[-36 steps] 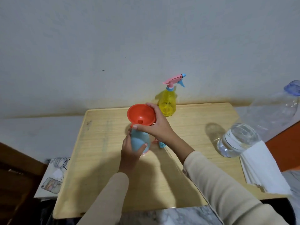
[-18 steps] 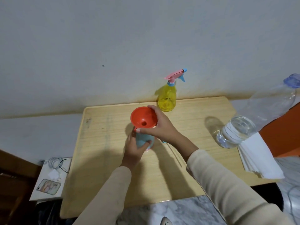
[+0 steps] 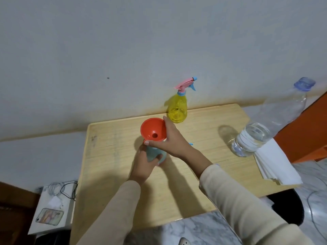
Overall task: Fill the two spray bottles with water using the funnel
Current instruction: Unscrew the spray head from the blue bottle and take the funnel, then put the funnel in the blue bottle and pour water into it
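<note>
Off the counter's left edge, a white box (image 3: 53,206) carried coiled cables (image 3: 58,189) and a phone (image 3: 49,216). On the wooden counter (image 3: 109,156), toward the middle and nearer the far edge, the left hand (image 3: 144,164) was wrapped closed around the body of a blue spray bottle (image 3: 155,154) standing with its top off. An orange funnel (image 3: 153,130) sat tilted over the bottle's mouth, and the right hand (image 3: 174,141) gripped it, thumb and fingers closed around its bowl from the right. A small blue part (image 3: 190,144) showed just past the right wrist; what it was could not be told. At the far edge, a yellow spray bottle (image 3: 177,110) stood upright with its pink-and-blue trigger head on. Near the right edge stood a large clear water bottle (image 3: 261,131), partly full and capped in blue, beside a stack of white paper (image 3: 276,167) overhanging that edge.
</note>
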